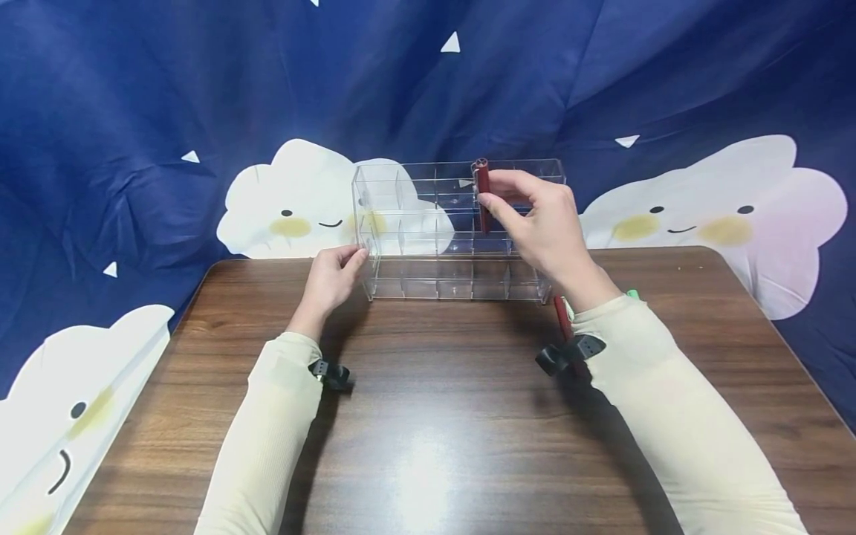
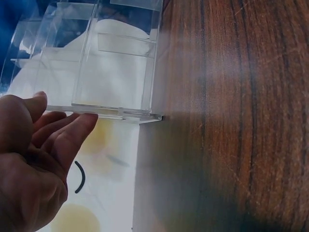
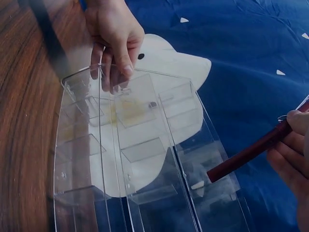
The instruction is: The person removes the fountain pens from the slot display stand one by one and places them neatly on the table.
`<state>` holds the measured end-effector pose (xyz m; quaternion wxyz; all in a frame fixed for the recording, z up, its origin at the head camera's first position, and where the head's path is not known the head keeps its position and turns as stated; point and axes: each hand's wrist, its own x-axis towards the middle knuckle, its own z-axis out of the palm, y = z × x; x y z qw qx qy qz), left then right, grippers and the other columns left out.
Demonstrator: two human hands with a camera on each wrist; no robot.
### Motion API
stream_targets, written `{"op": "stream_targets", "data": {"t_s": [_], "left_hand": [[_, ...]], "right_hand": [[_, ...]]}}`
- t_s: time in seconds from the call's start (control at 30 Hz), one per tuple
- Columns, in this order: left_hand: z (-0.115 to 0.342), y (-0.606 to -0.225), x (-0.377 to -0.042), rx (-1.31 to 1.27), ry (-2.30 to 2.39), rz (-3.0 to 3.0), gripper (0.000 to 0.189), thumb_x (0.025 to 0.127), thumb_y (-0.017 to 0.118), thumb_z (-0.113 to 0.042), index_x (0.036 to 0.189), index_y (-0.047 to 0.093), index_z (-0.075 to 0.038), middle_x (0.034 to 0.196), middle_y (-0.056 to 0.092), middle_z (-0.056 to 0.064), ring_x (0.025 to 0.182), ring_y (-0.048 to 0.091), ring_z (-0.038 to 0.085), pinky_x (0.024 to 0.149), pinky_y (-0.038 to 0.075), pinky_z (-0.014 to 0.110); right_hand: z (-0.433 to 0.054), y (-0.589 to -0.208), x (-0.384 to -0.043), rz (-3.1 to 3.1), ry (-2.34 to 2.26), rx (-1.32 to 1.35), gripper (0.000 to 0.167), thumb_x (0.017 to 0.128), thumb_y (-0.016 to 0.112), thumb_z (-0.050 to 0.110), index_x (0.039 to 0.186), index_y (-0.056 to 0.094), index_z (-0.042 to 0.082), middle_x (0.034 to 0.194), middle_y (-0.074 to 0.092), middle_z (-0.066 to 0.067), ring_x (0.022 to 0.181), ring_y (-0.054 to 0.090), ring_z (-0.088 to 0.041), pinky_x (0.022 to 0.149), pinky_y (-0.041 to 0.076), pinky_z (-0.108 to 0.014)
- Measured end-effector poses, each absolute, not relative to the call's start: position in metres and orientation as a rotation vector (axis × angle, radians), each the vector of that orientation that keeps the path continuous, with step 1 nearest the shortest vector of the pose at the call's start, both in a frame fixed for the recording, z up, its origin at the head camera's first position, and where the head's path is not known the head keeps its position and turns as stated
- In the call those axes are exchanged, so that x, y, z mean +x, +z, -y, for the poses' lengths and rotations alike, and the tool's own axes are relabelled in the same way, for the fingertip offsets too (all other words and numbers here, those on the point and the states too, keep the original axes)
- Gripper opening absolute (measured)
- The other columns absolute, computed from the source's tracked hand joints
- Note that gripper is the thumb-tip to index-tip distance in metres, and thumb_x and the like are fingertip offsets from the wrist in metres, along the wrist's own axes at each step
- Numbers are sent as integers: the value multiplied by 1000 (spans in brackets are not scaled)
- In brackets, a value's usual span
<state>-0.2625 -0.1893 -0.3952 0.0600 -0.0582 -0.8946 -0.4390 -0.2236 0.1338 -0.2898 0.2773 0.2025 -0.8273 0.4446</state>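
Observation:
A clear plastic compartment rack [image 1: 455, 286] stands upright toward the back of the wooden table. My left hand [image 1: 334, 279] steadies its left side, thumb and fingertips at the side wall's edge; in the left wrist view the fingers [image 2: 72, 137] lie along that wall. High at the rack's front, right of its middle, my right hand [image 1: 545, 223] pinches a dark red pen [image 1: 484, 197] between thumb and fingers. The pen has a metal clip near its upper end. In the right wrist view its lower end [image 3: 215, 173] points toward an upper compartment; whether it touches is unclear.
Beneath the right wrist, a red pen-like thing [image 1: 563, 316] lies on the table [image 1: 414, 386], partly covered by the sleeve. A bit of green [image 1: 632, 294] shows beside that sleeve. A blue curtain [image 1: 401, 74] with cloud prints hangs behind the rack.

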Motion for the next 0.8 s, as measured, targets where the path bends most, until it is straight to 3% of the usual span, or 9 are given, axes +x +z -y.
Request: {"op": "stream_targets", "data": {"t_s": [0.13,0.27,0.43,0.8], "left_hand": [[189,-395,-262,-147,-1373,2721,36,113,59,-25,132,74,3,105,79,27,84,74,30,69,56,20],[189,-396,-263,-149,-1383,2711,36,113,60,-25,129,74,3,102,78,26,80,72,25,67,55,18],[188,-396,-263,-167,-1319,2706,34,112,61,-25,127,76,2,94,78,23,72,61,12,68,50,20],[189,-398,-264,-155,-1344,2717,35,113,60,-25,130,74,2,97,78,25,71,61,12,63,49,17]], "right_hand": [[-142,-291,-220,2227,1198,528,22,99,79,8,121,80,3,111,83,-14,98,76,-5,94,58,-20],[-151,-292,-216,2232,1212,524,22,99,79,7,120,80,4,110,82,-14,91,64,15,89,52,-7],[-163,-297,-211,2236,1231,512,23,98,79,7,121,80,2,111,80,-15,91,65,12,87,52,-6],[-188,-304,-202,2226,1230,467,26,97,79,1,122,78,-5,110,77,-19,92,63,10,87,50,-2]]}}
